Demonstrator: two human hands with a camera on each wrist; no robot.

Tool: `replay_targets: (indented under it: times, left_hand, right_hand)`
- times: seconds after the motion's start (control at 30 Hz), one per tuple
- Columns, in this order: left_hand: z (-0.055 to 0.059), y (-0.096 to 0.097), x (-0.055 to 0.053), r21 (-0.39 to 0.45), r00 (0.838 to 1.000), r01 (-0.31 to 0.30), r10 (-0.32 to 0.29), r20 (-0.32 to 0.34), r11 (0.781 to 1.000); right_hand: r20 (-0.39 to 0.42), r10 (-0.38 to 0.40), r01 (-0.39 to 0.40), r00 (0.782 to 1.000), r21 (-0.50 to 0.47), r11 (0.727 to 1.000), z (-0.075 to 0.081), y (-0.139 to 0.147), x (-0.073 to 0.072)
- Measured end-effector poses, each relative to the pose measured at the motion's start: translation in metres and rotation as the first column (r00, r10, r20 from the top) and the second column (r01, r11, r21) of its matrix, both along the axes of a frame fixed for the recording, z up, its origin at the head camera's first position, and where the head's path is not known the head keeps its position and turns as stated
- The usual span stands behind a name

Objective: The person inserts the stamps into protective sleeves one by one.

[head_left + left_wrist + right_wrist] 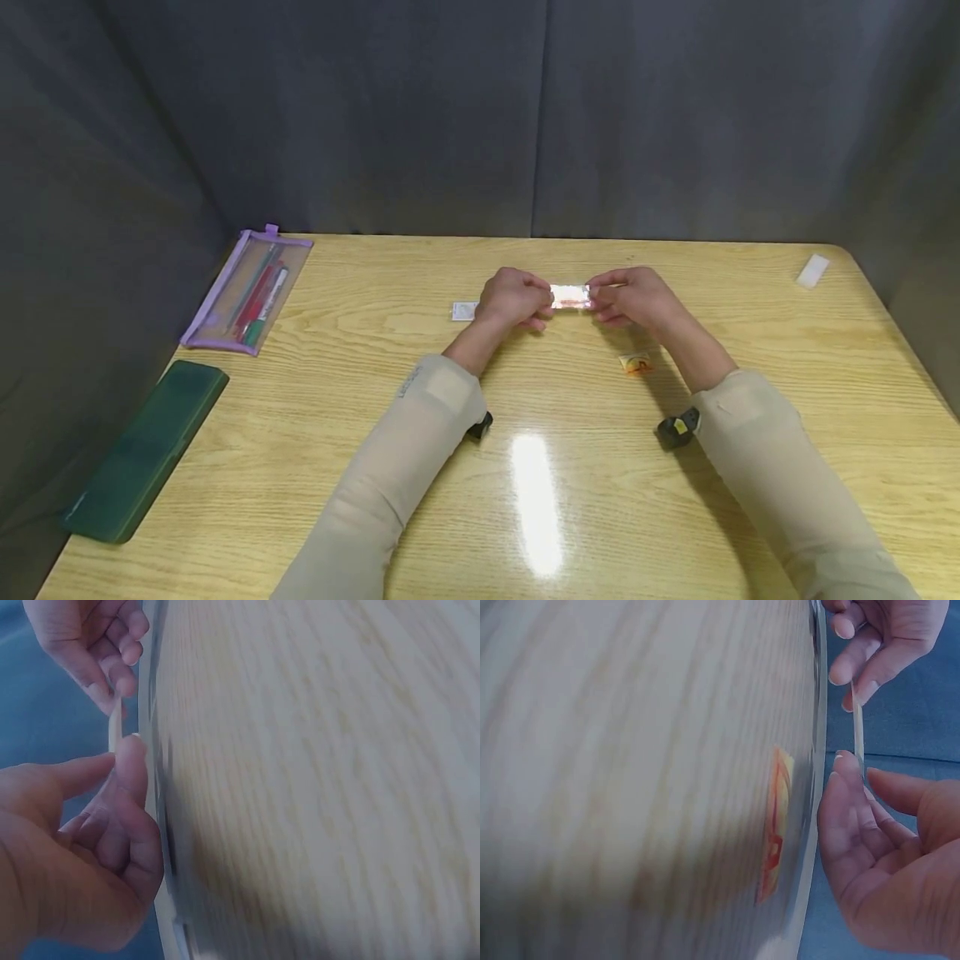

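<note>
A small flat packet (pixel 571 297), bright with glare and marked with faint reddish print, is stretched between my two hands over the back of the table. My left hand (pixel 514 298) pinches one end between thumb and fingers. At the opposite end, my right hand (pixel 633 298) pinches it the same way. Both wrist views show the packet (pixel 115 731) edge-on as a thin strip, above the tabletop. A small white printed packet (pixel 463 311) lies beside my left hand, partly covered by it. Below my right hand lies a yellow and orange packet (pixel 776 825).
On the left are a purple-edged mesh pouch (pixel 218 287) holding several pens and a long dark green case (pixel 150 450). A small white block (pixel 813 271) lies at the back right. Dark curtains (pixel 375 117) hang behind the wooden table (pixel 600 517).
</note>
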State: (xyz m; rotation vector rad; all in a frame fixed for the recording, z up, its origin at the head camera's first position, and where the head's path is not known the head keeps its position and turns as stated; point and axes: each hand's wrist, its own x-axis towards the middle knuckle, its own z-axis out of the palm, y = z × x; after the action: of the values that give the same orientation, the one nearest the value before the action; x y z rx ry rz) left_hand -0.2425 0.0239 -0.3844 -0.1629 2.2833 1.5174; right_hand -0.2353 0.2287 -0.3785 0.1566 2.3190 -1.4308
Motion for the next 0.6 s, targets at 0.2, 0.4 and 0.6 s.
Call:
replay_targets:
  times: [0.2,0.4,0.6]
  left_hand:
    - [0.0033,0.0008,-0.002,-0.106,0.999,0.04,-0.038,0.019,0.994]
    - [0.0053,0.0027,-0.0015,-0.129,0.998,0.063,-0.062,0.007,0.99]
    - [0.0066,0.0059,-0.0002,-0.16,0.998,0.065,-0.064,0.013,0.985]
  right_hand:
    - [0.01,0.041,-0.041,0.999,0.036,0.999,0.0012,0.0007,-0.0007]
    - [0.029,0.051,-0.052,0.998,0.058,0.997,0.0005,0.0032,-0.0014]
    - [0.029,0.059,-0.061,0.998,0.059,0.996,-0.0013,0.005,-0.0013]
